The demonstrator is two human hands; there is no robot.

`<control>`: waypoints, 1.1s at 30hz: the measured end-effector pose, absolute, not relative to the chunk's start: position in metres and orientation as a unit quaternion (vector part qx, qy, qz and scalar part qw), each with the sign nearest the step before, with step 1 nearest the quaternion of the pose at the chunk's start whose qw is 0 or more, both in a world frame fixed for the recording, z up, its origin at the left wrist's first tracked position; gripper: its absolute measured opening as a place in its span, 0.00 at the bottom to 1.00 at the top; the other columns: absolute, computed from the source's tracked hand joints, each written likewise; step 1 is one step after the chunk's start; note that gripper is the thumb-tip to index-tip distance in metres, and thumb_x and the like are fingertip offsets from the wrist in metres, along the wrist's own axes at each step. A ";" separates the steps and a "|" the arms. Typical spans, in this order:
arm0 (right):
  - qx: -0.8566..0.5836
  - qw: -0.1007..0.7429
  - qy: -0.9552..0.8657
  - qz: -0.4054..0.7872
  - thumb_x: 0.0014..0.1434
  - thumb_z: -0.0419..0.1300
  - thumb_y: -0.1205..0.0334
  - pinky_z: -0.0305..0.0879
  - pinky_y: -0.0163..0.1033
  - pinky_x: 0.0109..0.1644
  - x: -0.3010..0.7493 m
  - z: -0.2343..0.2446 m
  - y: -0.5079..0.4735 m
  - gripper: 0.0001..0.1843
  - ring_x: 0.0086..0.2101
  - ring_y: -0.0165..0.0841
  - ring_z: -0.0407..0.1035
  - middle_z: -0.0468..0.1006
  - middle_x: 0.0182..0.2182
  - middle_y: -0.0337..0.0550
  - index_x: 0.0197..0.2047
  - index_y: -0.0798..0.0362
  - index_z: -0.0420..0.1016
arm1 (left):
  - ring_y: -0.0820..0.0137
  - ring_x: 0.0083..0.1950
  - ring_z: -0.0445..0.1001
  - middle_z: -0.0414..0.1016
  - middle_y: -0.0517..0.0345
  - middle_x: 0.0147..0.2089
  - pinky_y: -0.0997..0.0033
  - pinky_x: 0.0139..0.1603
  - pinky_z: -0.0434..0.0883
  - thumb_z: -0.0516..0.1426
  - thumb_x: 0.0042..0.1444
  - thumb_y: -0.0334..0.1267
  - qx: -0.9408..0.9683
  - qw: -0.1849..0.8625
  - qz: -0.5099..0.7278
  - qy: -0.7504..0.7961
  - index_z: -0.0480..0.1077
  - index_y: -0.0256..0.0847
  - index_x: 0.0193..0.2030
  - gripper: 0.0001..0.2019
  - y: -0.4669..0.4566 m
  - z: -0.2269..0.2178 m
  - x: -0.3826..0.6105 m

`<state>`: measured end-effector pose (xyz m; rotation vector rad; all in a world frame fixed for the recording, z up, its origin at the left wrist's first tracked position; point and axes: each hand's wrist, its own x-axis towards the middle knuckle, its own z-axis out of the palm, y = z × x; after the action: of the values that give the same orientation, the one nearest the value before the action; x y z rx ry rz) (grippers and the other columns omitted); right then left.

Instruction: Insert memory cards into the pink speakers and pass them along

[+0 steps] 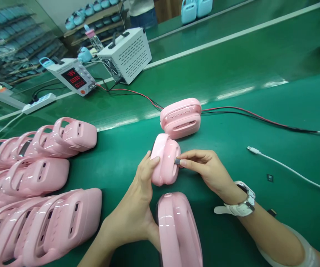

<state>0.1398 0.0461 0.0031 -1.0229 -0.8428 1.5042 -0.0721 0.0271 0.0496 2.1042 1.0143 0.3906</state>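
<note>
While my left hand [133, 209], half spread, grips a case [157, 175], I have my right hand [210, 172] pinched tight on a grey plug [177, 161] against it

I see a glossy pink case [171, 170], a dark grey stick [178, 161], a green tabletop [223, 139], a white watch strap [236, 210], red digits [75, 79] on a black display [72, 74], and red and black wires [276, 125].

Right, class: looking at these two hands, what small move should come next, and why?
Probably a gentle, straight push on the small dark plug by the right hand: its fingers pinch the plug against the side of the pink device, which the left hand holds. I cannot tell whether it is fully seated.
</note>
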 end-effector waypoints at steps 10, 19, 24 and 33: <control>-0.417 0.545 -0.350 0.637 0.40 0.74 0.61 0.72 0.37 0.39 0.139 0.002 0.049 0.07 0.30 0.32 0.75 0.83 0.27 0.39 0.27 0.48 0.84 | 0.30 0.72 0.39 0.38 0.44 0.72 0.24 0.65 0.46 0.71 0.27 0.61 0.844 0.338 0.163 0.382 0.25 0.62 0.69 0.71 0.029 0.047 -0.073; -0.437 0.555 -0.332 0.625 0.36 0.77 0.57 0.71 0.37 0.38 0.133 0.007 0.049 0.13 0.29 0.31 0.72 0.80 0.26 0.38 0.26 0.51 0.81 | 0.33 0.72 0.41 0.38 0.42 0.74 0.27 0.67 0.48 0.71 0.28 0.61 0.839 0.335 0.152 0.402 0.28 0.58 0.71 0.70 0.027 0.050 -0.072; -0.434 0.563 -0.306 0.634 0.35 0.77 0.60 0.68 0.35 0.37 0.129 0.008 0.047 0.14 0.28 0.28 0.70 0.78 0.25 0.36 0.25 0.52 0.79 | 0.32 0.72 0.41 0.35 0.43 0.74 0.23 0.64 0.47 0.70 0.28 0.62 0.832 0.342 0.153 0.410 0.27 0.62 0.70 0.69 0.027 0.051 -0.072; -0.407 0.538 -0.271 0.686 0.36 0.76 0.61 0.66 0.35 0.39 0.131 0.003 0.048 0.13 0.28 0.27 0.69 0.77 0.24 0.34 0.25 0.52 0.78 | 0.33 0.72 0.40 0.36 0.41 0.73 0.26 0.66 0.47 0.70 0.29 0.62 0.831 0.348 0.155 0.407 0.29 0.59 0.70 0.68 0.027 0.052 -0.072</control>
<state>0.1310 0.0479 0.0028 -0.9688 -0.6459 1.6330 -0.0719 0.0269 0.0519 2.1538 1.0542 0.4025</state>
